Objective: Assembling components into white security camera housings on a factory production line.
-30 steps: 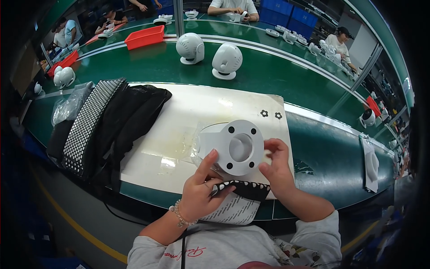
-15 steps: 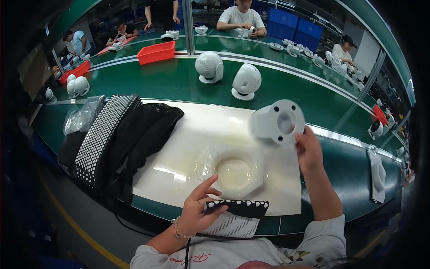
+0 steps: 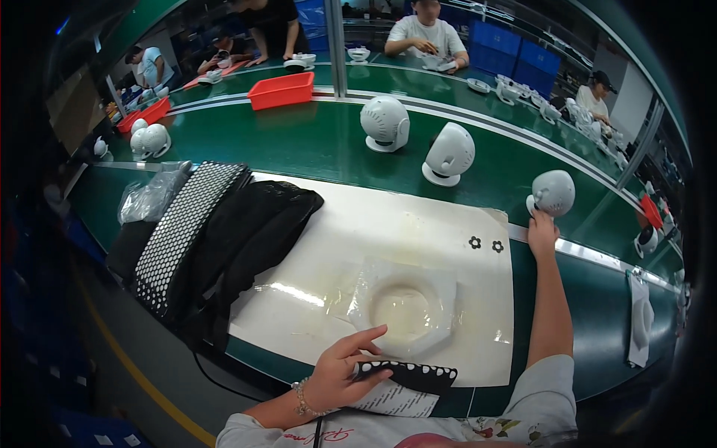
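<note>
My right hand (image 3: pixel 544 230) reaches out to the right, its fingers closed round the base of a white rounded device (image 3: pixel 555 193) over the green belt. The device is upright; whether its base rests on the surface I cannot tell. Low in the middle, my left hand (image 3: pixel 351 372) pinches a black strip with white round spots (image 3: pixel 414 376), which has a printed pale backing. Its index finger points out over the near edge of a white octagonal holder (image 3: pixel 441 313). That holder has a round hollow and lies on a white board (image 3: pixel 299 261).
Two more white devices (image 3: pixel 385 123) stand on the green belt (image 3: pixel 299 142) ahead. Black cloth and a dotted sheet (image 3: pixel 190 235) lie at left beside a clear plastic bag (image 3: pixel 153 196). A red tray (image 3: pixel 281 91) sits farther back. Several people work beyond the metal frame.
My right hand has moved right and away with the white device, turning it from base-toward-me to upright. My left hand still grips the spotted strip. The whole view has shifted slightly.
</note>
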### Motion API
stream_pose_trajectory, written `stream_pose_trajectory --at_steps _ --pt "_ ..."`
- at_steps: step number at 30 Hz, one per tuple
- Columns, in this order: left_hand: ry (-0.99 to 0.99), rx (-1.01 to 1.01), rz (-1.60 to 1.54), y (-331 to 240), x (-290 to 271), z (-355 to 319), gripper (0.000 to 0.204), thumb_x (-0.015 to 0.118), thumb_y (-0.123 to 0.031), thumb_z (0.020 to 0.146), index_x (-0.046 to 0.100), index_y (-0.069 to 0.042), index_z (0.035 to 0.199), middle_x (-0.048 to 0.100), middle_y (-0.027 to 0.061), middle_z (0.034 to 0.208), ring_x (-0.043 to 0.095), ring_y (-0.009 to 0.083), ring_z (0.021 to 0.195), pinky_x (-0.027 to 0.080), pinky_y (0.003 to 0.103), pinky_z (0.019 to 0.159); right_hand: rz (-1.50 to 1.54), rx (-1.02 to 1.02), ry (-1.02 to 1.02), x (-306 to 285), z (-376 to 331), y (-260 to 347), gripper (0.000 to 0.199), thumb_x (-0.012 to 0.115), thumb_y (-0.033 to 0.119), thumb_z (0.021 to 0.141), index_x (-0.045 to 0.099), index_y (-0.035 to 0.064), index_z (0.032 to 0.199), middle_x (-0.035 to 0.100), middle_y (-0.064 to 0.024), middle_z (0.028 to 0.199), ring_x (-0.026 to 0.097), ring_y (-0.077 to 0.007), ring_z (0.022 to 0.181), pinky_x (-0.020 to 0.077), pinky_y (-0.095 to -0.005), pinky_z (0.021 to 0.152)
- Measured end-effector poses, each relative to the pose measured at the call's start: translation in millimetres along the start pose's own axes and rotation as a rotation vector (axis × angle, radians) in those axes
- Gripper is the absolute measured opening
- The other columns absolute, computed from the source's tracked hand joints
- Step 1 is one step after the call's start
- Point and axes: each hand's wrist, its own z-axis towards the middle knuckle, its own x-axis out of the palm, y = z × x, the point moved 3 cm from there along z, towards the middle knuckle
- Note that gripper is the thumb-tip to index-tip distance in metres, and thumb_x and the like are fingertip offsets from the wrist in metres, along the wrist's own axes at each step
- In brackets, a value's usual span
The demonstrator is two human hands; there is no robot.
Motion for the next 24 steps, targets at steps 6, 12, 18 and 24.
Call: stream_pose_trajectory --at_steps 6,12,18,24 --pt "0.035 0.011 0.038 -2.3 2.1 1.5 0.018 0.072 -0.006 0.068 0.059 0.000 0.079 0.053 0.0111 0.117 0.059 0.0174 0.078 0.049 0.027 0.067 0.619 -0.441 0.338 -30.3 -21.3 125.5 0.029 0.050 0.023 0.083 0.058 0.0044 0.104 0.058 -0.0138 0.105 0.053 -0.0277 0.101 0.0372 -0.0359 0.089" --pt "0.052 -0.022 0.001 2.1 2.7 0.1 0.015 0.071 -0.003 0.067 0.061 0.002 0.076 0.055 0.0138 0.113 0.059 0.0175 0.082 0.049 0.026 0.068 0.179 -0.447 0.493 14.3 -4.2 200.5 0.050 0.043 0.041 0.087 0.044 0.0072 0.124 0.042 -0.0130 0.129 0.038 -0.0255 0.120 0.0258 -0.0368 0.099" --pt "0.044 -0.045 0.005 7.5 -1.4 -4.5 0.014 0.071 -0.003 0.068 0.062 0.001 0.078 0.056 0.0110 0.111 0.059 0.0155 0.079 0.048 0.027 0.071 0.035 -0.281 0.286 37.8 14.6 203.7 0.059 0.051 0.041 0.083 0.033 0.0113 0.130 0.040 -0.0107 0.129 0.036 -0.0276 0.120 0.0296 -0.0469 0.095" --pt "0.002 0.040 -0.020 1.6 0.4 -4.7 0.013 0.070 -0.005 0.070 0.060 0.000 0.076 0.056 0.0110 0.111 0.058 0.0169 0.077 0.047 0.028 0.071 0.391 -0.521 -0.233 -23.0 23.6 161.5 0.017 0.062 0.020 0.077 0.060 0.0056 0.084 0.059 -0.0124 0.079 0.055 -0.0317 0.078 0.0421 -0.0366 0.070"
